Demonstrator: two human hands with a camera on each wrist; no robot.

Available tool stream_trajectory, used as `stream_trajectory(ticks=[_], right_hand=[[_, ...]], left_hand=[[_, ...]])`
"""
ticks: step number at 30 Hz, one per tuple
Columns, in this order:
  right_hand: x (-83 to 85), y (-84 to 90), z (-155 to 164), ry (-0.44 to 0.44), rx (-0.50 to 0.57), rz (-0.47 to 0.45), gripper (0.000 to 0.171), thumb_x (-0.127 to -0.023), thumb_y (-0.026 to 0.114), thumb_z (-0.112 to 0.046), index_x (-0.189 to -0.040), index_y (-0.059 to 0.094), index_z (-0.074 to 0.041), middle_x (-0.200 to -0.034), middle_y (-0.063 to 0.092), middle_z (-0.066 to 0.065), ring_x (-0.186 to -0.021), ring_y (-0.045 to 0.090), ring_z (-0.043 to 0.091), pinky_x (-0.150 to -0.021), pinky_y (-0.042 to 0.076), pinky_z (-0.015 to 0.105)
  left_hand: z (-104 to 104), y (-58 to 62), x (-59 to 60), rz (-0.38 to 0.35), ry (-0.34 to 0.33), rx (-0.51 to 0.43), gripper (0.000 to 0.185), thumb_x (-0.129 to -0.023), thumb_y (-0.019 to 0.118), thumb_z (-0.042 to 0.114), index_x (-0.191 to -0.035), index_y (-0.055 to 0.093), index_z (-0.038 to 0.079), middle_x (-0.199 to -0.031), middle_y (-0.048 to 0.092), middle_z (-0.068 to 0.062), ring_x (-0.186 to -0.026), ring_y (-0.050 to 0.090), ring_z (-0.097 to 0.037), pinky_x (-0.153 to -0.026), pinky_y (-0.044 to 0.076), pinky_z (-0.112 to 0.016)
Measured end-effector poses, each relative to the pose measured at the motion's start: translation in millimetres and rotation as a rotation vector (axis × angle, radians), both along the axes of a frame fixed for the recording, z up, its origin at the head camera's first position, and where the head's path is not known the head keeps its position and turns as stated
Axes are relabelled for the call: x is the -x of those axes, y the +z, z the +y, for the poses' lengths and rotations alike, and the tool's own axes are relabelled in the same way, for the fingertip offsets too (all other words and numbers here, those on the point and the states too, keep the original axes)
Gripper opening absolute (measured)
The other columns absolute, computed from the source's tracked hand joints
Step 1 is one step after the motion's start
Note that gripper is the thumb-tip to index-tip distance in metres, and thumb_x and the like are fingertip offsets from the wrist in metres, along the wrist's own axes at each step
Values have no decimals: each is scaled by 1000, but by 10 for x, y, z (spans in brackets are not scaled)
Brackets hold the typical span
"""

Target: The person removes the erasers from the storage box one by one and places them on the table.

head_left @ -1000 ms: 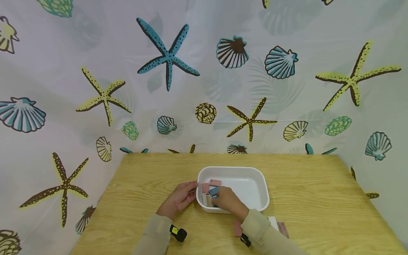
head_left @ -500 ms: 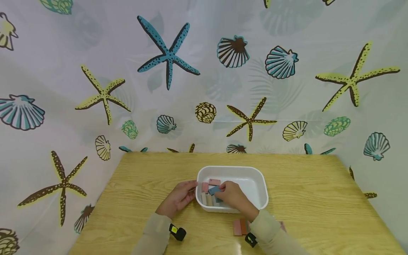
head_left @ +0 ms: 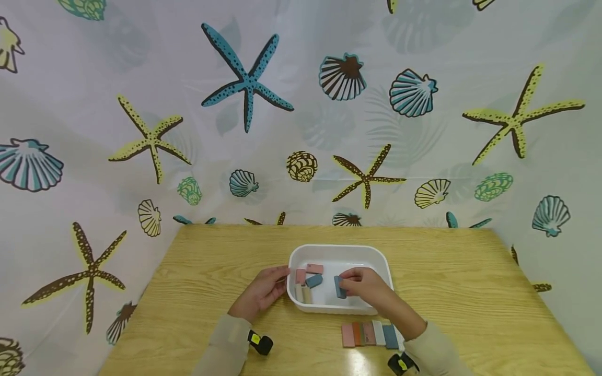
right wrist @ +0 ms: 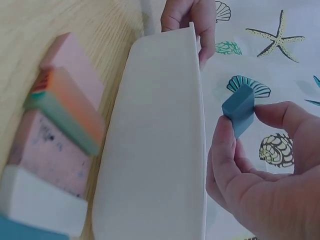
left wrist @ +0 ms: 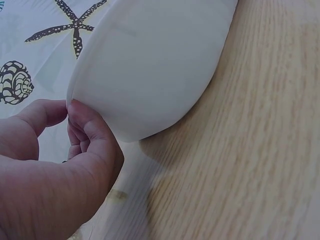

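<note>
Block row [head_left: 369,333] near white tub [head_left: 329,309]

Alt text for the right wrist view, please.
A right hand pinches a blue block above the rim of a white tray; a left hand holds the tray's end. A row of pink, orange-green, speckled, white and blue blocks lies alongside on the wooden table.
</note>
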State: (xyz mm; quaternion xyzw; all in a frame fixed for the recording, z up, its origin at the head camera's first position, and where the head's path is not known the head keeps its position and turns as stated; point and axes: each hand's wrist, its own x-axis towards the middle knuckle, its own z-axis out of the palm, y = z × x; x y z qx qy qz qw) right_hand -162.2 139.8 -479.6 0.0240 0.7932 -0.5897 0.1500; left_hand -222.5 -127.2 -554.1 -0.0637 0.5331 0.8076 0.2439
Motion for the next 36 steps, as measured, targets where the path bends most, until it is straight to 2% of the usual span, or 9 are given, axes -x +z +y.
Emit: stream_trajectory(ticks=[7, 13, 18, 23, 31, 36], right_hand=[[-230, 39, 352, 25, 5, 17, 39, -88, 62, -22, -115, 55, 6, -102, 60, 11, -87, 62, 23, -82, 50, 41], [-489, 37, 639, -7, -35, -24, 42, -88, 63, -22, -117, 53, 6, -100, 57, 11, -88, 58, 20, -80, 50, 39], [-725, -30, 855, -23, -128, -39, 43, -87, 65, -23, -116, 54, 6, -101, 57, 10, -89, 57, 19, -76, 51, 34], [-898, -95, 984, -78, -261, -41, 42, -83, 71, -25, -111, 58, 3, -97, 59, 6, -87, 56, 18, -72, 51, 29], [-1084, -211, 1107, -123, -420, -61, 33, -81, 71, -19, -103, 61, 4, -87, 59, 4, -81, 55, 16, -66, 50, 27], [-1152, -292, 1154, -115, -481, -64, 37, -80, 71, -20, -105, 57, 3, -86, 57, 4, -78, 54, 16, -66, 50, 31]], left_hand=[[10, -6, 9, 4, -7, 1, 40, -94, 56, 13, -125, 47, -10, -103, 57, -10, -83, 56, -9, -74, 49, -20], [22, -5, 11, 3, -17, 8, 40, -93, 57, 14, -125, 48, -9, -103, 57, -9, -83, 55, -10, -74, 49, -20], [17, -1, -5, 7, -30, -5, 41, -94, 56, 13, -127, 46, -9, -110, 56, -12, -88, 56, -11, -79, 49, -22], [5, 17, -6, 13, -37, -9, 43, -94, 54, 13, -129, 44, -10, -118, 53, -16, -91, 56, -11, -81, 49, -22], [2, 18, -12, 4, -29, -6, 41, -95, 54, 12, -127, 44, -10, -102, 56, -9, -82, 54, -9, -72, 49, -19], [1, 17, -17, 3, -39, -24, 41, -95, 53, 12, -129, 44, -10, -105, 56, -10, -84, 55, -10, -74, 49, -20]])
